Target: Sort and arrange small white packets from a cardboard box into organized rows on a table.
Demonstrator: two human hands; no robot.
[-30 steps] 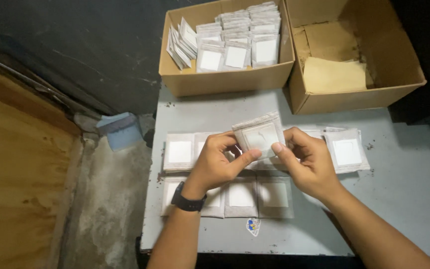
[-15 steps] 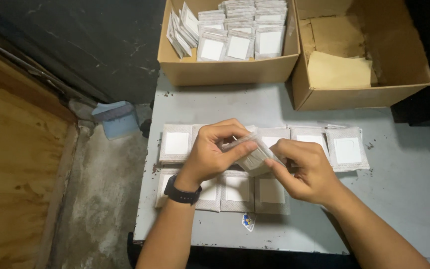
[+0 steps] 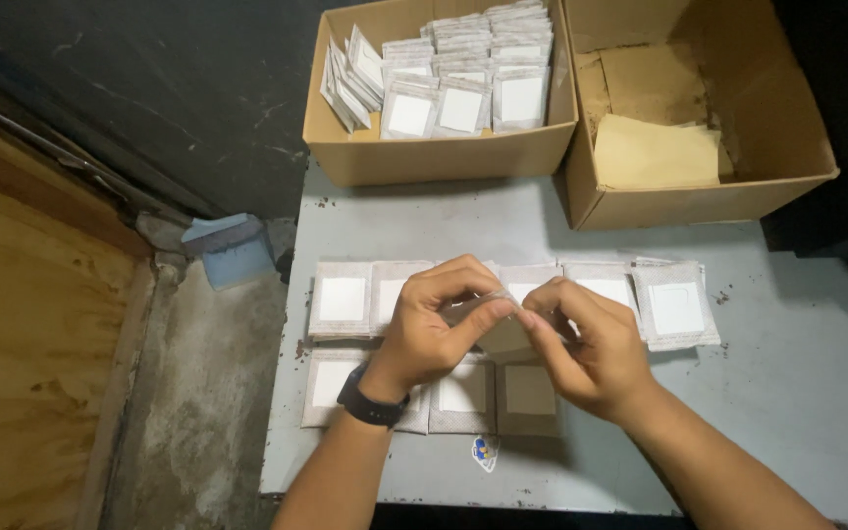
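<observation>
My left hand point(image 3: 434, 329) and my right hand point(image 3: 586, 344) meet over the grey table point(image 3: 797, 383), both pinching one small clear packet with a white square inside point(image 3: 503, 329). The packet is mostly hidden between my fingers and sits edge-on to the camera. A black watch is on my left wrist. Under my hands lie two rows of similar flat packets point(image 3: 343, 299), the far row reaching right to a packet point(image 3: 676, 306) beside my right hand.
At the table's far edge stand two cardboard boxes: the left box point(image 3: 439, 157) is packed with several upright packets, the right box point(image 3: 728, 191) holds brown paper sheets. A blue container point(image 3: 231, 250) sits on the concrete floor to the left, next to a plywood board.
The packet was held flat and facing up a second ago; now it is lowered and folded in between my fingers. My hands have drawn closer together and nearer the table.
</observation>
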